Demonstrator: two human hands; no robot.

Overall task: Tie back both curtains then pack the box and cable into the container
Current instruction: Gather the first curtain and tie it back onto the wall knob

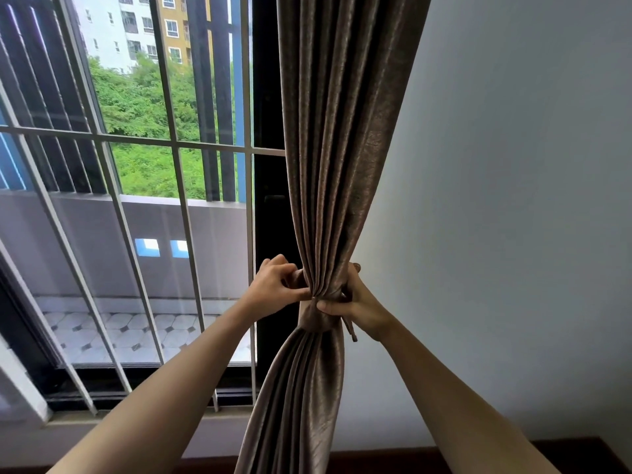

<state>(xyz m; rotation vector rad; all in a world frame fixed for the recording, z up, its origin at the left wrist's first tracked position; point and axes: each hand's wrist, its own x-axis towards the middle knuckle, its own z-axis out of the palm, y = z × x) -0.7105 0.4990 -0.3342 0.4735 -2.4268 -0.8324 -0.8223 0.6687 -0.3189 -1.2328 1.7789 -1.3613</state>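
Brown cloth is clamped in both grips. The left grip point(277, 285) is closed with curled fingers on the left side of the tie-back band point(314, 316), and a fold of it is pinched between thumb and fingertips. The right grip point(357, 302) is closed on the band's right side. Its thumb is pressed flat across the front, and its fingers are wrapped behind the gathered cloth, where they are mostly hidden. A short loose end point(352, 331) of the band is seen hanging just below the right grip, beside the wrist.

The band is wound round the curtain point(342, 131), which is drawn in tightly at that point into a narrow waist. Above it the pleats are fanned out toward the top of the view, and below it they are spread again toward the lower edge. Whether the band is knotted cannot be told, since the fastening is covered by the grips. Both forearms are bare and are stretched up from the lower corners.

The curtain is hung at the right edge of the window, in front of a black frame post point(270, 200), with a plain pale wall point(513, 200) on its right. To its left, pale metal bars point(175, 142) are set across the glass. Beyond them a tiled balcony floor point(119, 331), a grey parapet point(154, 220), green trees point(143, 97) and tall buildings point(136, 29) are seen. A dark brown strip point(444, 460) is seen at the foot of the wall.
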